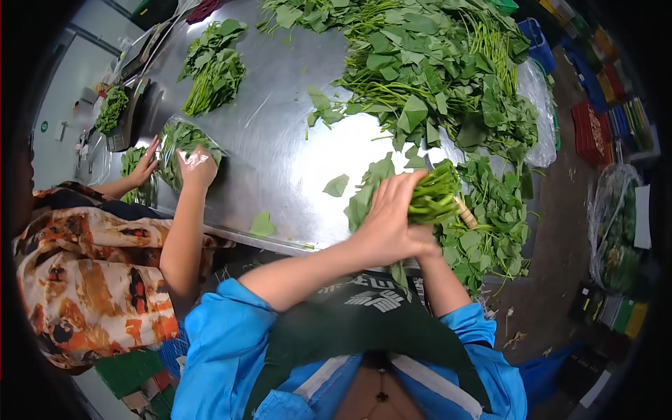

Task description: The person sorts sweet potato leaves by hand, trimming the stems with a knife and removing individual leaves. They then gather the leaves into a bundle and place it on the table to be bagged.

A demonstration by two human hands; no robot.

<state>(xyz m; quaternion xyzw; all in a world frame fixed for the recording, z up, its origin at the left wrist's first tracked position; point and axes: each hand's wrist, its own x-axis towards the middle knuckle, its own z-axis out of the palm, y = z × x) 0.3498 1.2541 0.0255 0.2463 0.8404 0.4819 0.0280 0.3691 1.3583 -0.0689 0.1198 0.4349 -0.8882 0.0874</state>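
My left hand (388,224) is closed around a bundle of leafy green stems (434,196) at the near edge of a steel table (280,126). My right hand (425,248) sits under the left one and is mostly hidden; only its wrist and forearm show. A short tan handle-like piece (465,212) sticks out beside the bundle. The bundle's leaves (490,231) hang over the table edge to the right.
A big heap of loose greens (434,77) covers the far right of the table, with a smaller pile (213,70) at far left. To my left, a person in a patterned top holds a clear bag of greens (183,143) with both hands. Coloured crates (602,105) stand on the floor at right.
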